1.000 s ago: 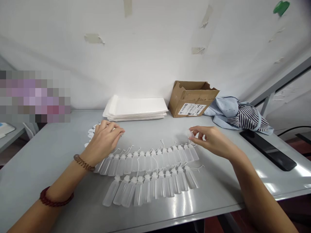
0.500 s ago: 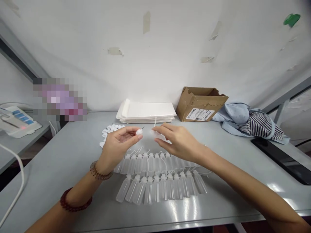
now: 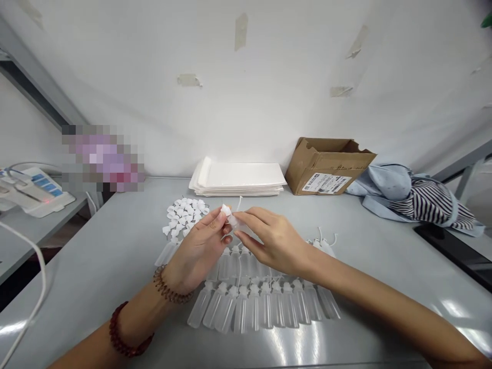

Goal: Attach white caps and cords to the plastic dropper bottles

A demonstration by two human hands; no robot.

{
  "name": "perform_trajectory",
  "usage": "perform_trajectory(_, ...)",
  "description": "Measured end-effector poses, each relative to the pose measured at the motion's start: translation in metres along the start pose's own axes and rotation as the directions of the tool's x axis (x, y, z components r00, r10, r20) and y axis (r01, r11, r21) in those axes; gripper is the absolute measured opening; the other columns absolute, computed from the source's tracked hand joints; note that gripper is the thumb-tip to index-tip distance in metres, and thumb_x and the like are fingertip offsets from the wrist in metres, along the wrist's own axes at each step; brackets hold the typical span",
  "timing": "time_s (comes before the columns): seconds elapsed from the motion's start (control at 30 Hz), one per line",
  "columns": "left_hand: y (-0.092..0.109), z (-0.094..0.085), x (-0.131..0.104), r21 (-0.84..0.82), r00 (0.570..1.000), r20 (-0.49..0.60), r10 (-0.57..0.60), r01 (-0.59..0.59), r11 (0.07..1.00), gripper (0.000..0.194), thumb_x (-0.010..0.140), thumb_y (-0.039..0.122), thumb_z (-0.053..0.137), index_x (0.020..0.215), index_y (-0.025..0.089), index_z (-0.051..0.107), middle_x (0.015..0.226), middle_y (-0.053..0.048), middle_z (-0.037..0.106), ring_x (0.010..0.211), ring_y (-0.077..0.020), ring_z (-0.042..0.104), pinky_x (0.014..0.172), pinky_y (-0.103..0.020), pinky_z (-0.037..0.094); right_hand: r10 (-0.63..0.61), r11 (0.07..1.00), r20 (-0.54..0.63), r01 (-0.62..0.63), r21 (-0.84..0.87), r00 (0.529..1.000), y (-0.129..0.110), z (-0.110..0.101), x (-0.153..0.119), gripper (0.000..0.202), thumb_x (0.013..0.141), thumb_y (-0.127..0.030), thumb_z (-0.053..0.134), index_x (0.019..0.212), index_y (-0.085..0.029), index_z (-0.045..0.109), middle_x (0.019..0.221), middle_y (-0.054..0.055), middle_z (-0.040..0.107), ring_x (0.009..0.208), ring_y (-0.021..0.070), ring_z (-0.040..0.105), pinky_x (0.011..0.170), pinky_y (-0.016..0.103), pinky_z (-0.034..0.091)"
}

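Note:
Pinched between the thumb and fingers of my left hand is a small white cap. My right hand grips a small translucent plastic bottle, mostly hidden by the fingers, with a thin white strap sticking up beside it. Cap and bottle meet between the two hands; how far the cap is seated I cannot tell. Below them, similar bottles lie in rows on the table, several with bent straps at their necks. Just past my left hand is a pile of loose white caps.
White padded envelopes are stacked against the wall. An open cardboard box stands beside them. To the right lie a blue and striped cloth bundle and a black phone. A white cable hangs at the left.
My hands have come together, bringing the cap from beside the bottle up against it. The view has shifted slightly, showing more of the cap pile.

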State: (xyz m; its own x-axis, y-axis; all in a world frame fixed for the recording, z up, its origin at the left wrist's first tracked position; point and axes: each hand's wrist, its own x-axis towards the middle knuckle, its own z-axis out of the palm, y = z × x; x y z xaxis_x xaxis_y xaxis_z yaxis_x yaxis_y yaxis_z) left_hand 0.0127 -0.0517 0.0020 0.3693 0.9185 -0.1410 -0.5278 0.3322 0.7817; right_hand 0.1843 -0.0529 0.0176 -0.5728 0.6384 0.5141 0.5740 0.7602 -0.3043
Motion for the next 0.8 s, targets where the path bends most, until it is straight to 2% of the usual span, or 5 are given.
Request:
perform_trajectory(0.17, -0.002, 0.004, -0.003, 0.032, 1.000, 0.024, -0.017, 0.016, 0.999, 0.013, 0.087, 0.033, 0.059, 0.087, 0.020, 0.061, 0.082, 0.000, 0.047, 0.075, -0.0113, 0.044, 0.069, -0.022, 0.042, -0.009, 0.999, -0.026, 0.010, 0.035, 1.000, 0.000, 0.001, 0.000, 0.027, 0.091, -0.019, 0.047, 0.111, -0.005, 0.058, 0.082, 0.010, 0.062, 0.070, 0.0164, 0.054, 0.058, 0.029, 0.047)
perform_trajectory(0.33, -0.004, 0.004, -0.004, 0.138, 1.000, 0.000, 0.004, -0.004, 0.990, 0.015, 0.087, 0.034, 0.059, 0.084, 0.020, 0.063, 0.083, 0.000, 0.050, 0.076, -0.0111, 0.044, 0.070, -0.022, 0.041, 0.016, 0.994, -0.155, 0.000, 0.105, 0.988, -0.001, 0.007, -0.002, 0.024, 0.088, -0.018, 0.051, 0.107, -0.004, 0.058, 0.074, 0.006, 0.060, 0.063, 0.0132, 0.052, 0.058, 0.027, 0.047)
perform_trajectory(0.47, -0.001, 0.002, -0.005, 0.347, 0.994, -0.057, 0.098, -0.073, 0.935, 0.014, 0.083, 0.033, 0.064, 0.089, 0.021, 0.065, 0.087, 0.000, 0.054, 0.081, -0.0117, 0.046, 0.073, -0.021, 0.040, 0.053, 0.990, -0.202, -0.026, 0.136, 0.978, -0.001, 0.010, -0.004, 0.020, 0.087, -0.020, 0.054, 0.104, -0.011, 0.058, 0.072, 0.003, 0.059, 0.058, 0.0109, 0.051, 0.055, 0.025, 0.046)
perform_trajectory(0.57, 0.002, 0.001, -0.006, 0.503, 0.977, -0.031, 0.212, -0.169, 0.847, 0.013, 0.084, 0.033, 0.062, 0.089, 0.022, 0.065, 0.083, 0.000, 0.054, 0.081, -0.0131, 0.048, 0.075, -0.023, 0.041, 0.061, 0.986, -0.241, -0.022, 0.163, 0.969, -0.002, 0.010, -0.004, 0.020, 0.086, -0.020, 0.056, 0.105, -0.014, 0.058, 0.071, 0.001, 0.058, 0.058, 0.0107, 0.050, 0.056, 0.025, 0.047)
perform_trajectory(0.8, 0.005, -0.002, -0.003, 0.573, 0.960, 0.064, 0.274, -0.260, 0.777, 0.011, 0.086, 0.030, 0.057, 0.086, 0.021, 0.064, 0.087, -0.001, 0.058, 0.087, -0.0168, 0.052, 0.078, -0.026, 0.042, 0.061, 0.963, -0.235, 0.004, 0.268, 0.970, -0.004, 0.012, -0.007, 0.028, 0.086, -0.018, 0.054, 0.114, -0.015, 0.054, 0.076, 0.003, 0.058, 0.068, 0.0129, 0.052, 0.064, 0.029, 0.049)
